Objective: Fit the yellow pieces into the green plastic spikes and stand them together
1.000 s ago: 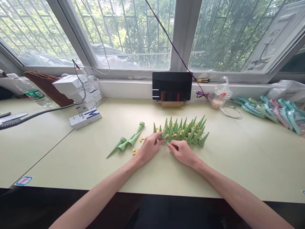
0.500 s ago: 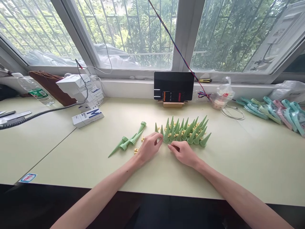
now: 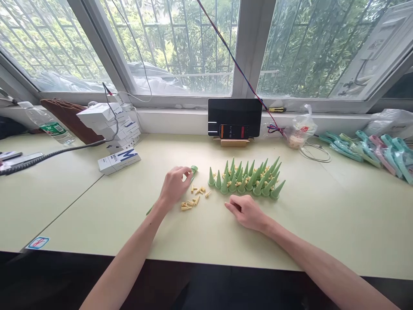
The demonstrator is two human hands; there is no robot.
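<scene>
Left hand (image 3: 176,183) at a green, ribbed-capped plastic spike (image 3: 194,169) lying left of the upright green plastic cones (image 3: 249,184); grip cannot be told. Right hand (image 3: 245,211) loosely curled, contents hidden. Apparent step: picking up; next move calls for a secure pinch.

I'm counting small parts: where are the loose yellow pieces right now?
In the head view, the loose yellow pieces lie on the table just left of centre, between the left hand and the clustered green cones.

A blue M (image 3: 129,154) marks the white box (image 3: 111,164); the phone (image 3: 236,131) shows digits too blurred to read.
</scene>
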